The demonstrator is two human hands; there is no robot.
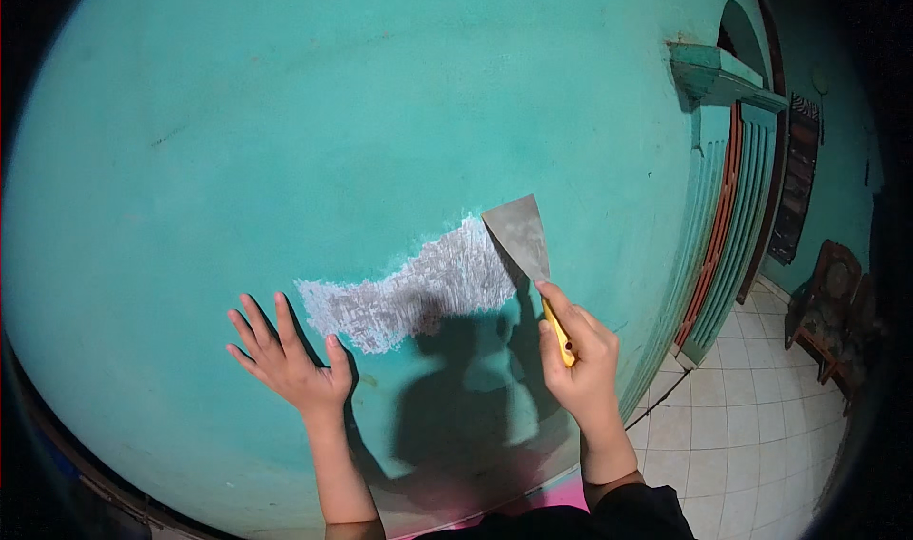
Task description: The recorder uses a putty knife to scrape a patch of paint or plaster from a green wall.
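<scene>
In front of me rises a green painted wall (333, 150) with a scraped, whitish-grey patch (418, 288) at its middle. My right hand (582, 350) is closed around the yellow handle of a putty knife (518, 236). Its wide metal blade points up and to the left, with the edge by the patch's upper right end; whether the edge touches the wall I cannot tell. My left hand (290, 355) has its fingers spread against the wall, just left of and below the patch, and holds nothing. My shadow falls across the patch's lower part.
At the right stands a fluted green pillar (709, 217) with a ledge (723, 69) on top. Beyond it are a pale tiled floor (732, 397), a dark carved wooden chair (827, 302) and a dark hanging (797, 183) on the far wall. Something pink (561, 494) shows low by the wall.
</scene>
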